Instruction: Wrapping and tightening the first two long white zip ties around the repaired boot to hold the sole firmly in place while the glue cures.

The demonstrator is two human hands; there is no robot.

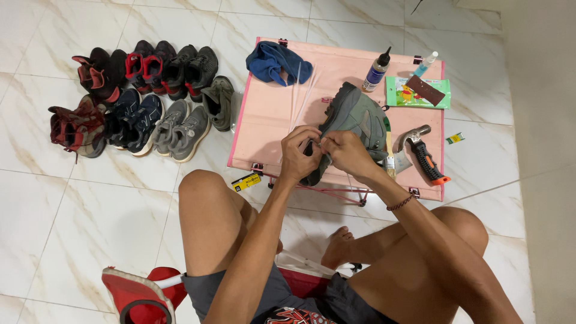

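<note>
Both hands meet at the near end of the grey boot on the pink table — left hand and right hand pinched on something too small to tell — and the boot looks stiff-soled, soft-topped, fairly light, best held by sole or heel, with a hammer just beyond.

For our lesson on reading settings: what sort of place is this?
Probably a home floor used for shoe repair: marble-look floor tiles, a low pink folding table with a hammer and glue bottle, and rows of worn shoes.
</note>
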